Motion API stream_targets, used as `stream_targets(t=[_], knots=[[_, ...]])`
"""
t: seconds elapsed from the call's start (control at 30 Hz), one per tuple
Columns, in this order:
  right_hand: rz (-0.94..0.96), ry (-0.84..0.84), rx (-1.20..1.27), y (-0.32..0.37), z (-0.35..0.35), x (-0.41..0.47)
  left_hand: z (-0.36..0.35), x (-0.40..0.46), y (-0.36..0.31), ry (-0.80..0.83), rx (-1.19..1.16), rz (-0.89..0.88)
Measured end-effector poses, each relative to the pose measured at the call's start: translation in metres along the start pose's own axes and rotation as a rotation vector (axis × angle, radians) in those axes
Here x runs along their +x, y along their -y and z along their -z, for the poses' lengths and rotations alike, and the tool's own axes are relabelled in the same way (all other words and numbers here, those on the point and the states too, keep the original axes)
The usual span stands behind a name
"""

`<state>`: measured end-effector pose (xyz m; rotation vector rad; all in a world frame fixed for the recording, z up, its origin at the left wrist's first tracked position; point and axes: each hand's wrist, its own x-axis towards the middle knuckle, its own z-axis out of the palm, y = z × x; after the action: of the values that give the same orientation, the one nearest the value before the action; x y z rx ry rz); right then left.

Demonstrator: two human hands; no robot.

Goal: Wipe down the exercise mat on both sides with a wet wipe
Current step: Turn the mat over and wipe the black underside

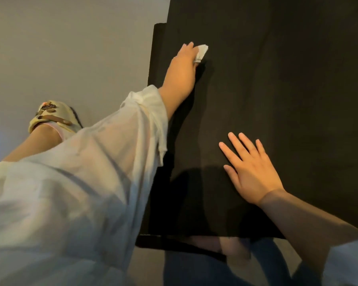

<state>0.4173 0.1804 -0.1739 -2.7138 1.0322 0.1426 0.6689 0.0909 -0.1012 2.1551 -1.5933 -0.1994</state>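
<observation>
A big black exercise mat (pixel 277 100) lies flat on the floor (pixel 70 48). It fills the picture from 12 o'clock round to 4 o'clock. The floor is plain grey and smooth, and it shows at 9 to 11 o'clock. A second dark layer of the mat sticks out a little along its left edge and its near edge.

The left hand (pixel 184 65) reaches out toward 12 o'clock. Its fingers curl around a small white wet wipe (pixel 202 52) and press it onto the mat, close to the mat's left edge. A loose white sleeve (pixel 112 151) covers that arm.

The right hand (pixel 250 168) lies flat on the mat at about 4 o'clock. Its fingers are straight and spread, holding nothing.

A foot in a tan sandal (pixel 52 116) stands on the floor at 9 o'clock, beside the mat.
</observation>
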Motion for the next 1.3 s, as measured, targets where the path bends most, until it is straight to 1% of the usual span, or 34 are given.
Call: stream_targets(t=[0.07, 0.17, 0.23, 0.27, 0.4, 0.43, 0.47, 0.53, 0.6, 0.63, 0.67, 0.73, 0.83, 0.87, 0.9, 0.97, 1.0, 1.1, 1.17, 1.2, 1.23, 1.3], knots=[[0.001, -0.009, 0.04, 0.0, 0.002, 0.001, -0.017, 0.014, 0.006, 0.056, 0.072, 0.002], [0.006, -0.005, 0.041, -0.001, 0.002, 0.002, -0.04, 0.026, 0.018, 0.295, 0.251, -0.016], [0.007, -0.001, 0.039, -0.001, 0.002, 0.002, -0.047, 0.021, 0.023, 0.405, 0.274, 0.03], [0.007, -0.009, 0.042, -0.001, 0.003, 0.002, -0.046, 0.012, 0.023, 0.427, 0.256, 0.031], [0.01, -0.043, 0.068, 0.0, 0.002, 0.001, -0.035, -0.05, 0.023, 0.426, 0.042, -0.151], [0.009, -0.055, 0.079, 0.0, 0.002, 0.001, -0.032, -0.065, 0.023, 0.433, -0.019, -0.179], [0.01, -0.061, 0.081, -0.001, 0.001, 0.001, -0.031, -0.079, 0.025, 0.451, -0.085, -0.156], [0.014, -0.064, 0.065, -0.001, 0.001, 0.001, -0.03, -0.098, 0.027, 0.517, -0.263, 0.015], [0.008, -0.068, 0.052, 0.0, 0.001, 0.002, -0.026, -0.119, 0.022, 0.616, -0.546, 0.242], [-0.002, -0.072, 0.053, 0.001, 0.001, 0.002, -0.025, -0.13, 0.019, 0.632, -0.648, 0.295], [-0.011, -0.082, 0.059, 0.003, 0.002, 0.001, -0.026, -0.141, 0.018, 0.615, -0.617, 0.257], [-0.032, -0.114, 0.056, 0.004, 0.003, -0.001, -0.027, -0.163, 0.02, 0.601, -0.438, 0.149], [-0.048, -0.13, -0.013, 0.006, 0.01, -0.005, -0.019, -0.198, 0.022, 0.722, -0.302, 0.089], [-0.049, -0.122, -0.031, 0.008, 0.014, -0.006, -0.016, -0.209, 0.022, 0.731, -0.28, 0.033], [-0.052, -0.108, -0.046, 0.009, 0.017, -0.007, -0.013, -0.22, 0.022, 0.796, -0.218, -0.056], [-0.049, -0.058, -0.065, 0.01, 0.024, -0.01, -0.01, -0.239, 0.019, 0.893, -0.222, -0.044], [-0.032, -0.031, -0.088, 0.008, 0.027, -0.012, -0.009, -0.245, 0.017, 0.899, -0.255, -0.011], [0.062, -0.007, -0.294, -0.007, 0.04, -0.023, -0.005, -0.256, 0.011, 0.966, -0.37, 0.038], [0.052, -0.021, -0.411, -0.023, 0.05, -0.033, -0.002, -0.26, 0.007, 1.0, -0.336, 0.021], [0.001, 0.002, -0.431, -0.031, 0.053, -0.038, -0.002, -0.261, 0.005, 1.01, -0.273, -0.013], [-0.062, 0.039, -0.429, -0.037, 0.053, -0.042, 0.0, -0.26, 0.001, 1.031, -0.215, 0.003], [-0.146, 0.097, -0.398, -0.048, 0.039, -0.05, 0.007, -0.254, -0.007, 1.013, 0.041, -0.185]])
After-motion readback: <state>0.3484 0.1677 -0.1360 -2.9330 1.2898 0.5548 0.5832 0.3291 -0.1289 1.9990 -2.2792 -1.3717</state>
